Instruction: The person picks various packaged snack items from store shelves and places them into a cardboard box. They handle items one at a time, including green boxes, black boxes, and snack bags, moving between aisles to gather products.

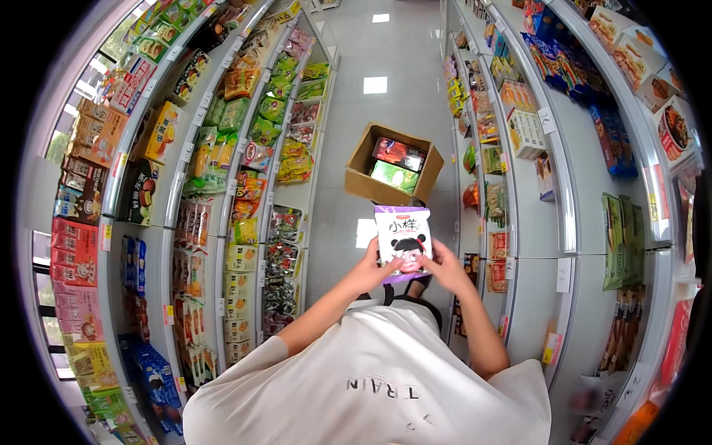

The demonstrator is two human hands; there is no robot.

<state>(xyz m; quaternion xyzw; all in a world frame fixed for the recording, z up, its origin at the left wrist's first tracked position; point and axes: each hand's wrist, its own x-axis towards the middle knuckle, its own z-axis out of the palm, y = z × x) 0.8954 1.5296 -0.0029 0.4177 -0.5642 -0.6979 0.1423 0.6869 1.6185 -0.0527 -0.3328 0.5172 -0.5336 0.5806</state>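
Note:
A white and purple snack packet (pixel 409 231) with a cartoon face is held upright between both hands, in front of my body. My left hand (pixel 379 262) grips its lower left side, the thumb lying on the front. On the lower right side, my right hand (pixel 445 270) grips it in the same way, thumb on the front. Just beyond the packet, an open cardboard box (pixel 374 188) stands on the floor. Inside it lie a dark red package (pixel 399 154) and a green package (pixel 395 176).
Shelving with packaged snacks runs along both sides of the aisle. On the left shelves are a yellow box (pixel 164 132) and green snack bags (pixel 266 130). The right shelves hold green packets (pixel 620 242) and blue packages (pixel 567 64). Grey tiled floor (pixel 384 111) stretches ahead.

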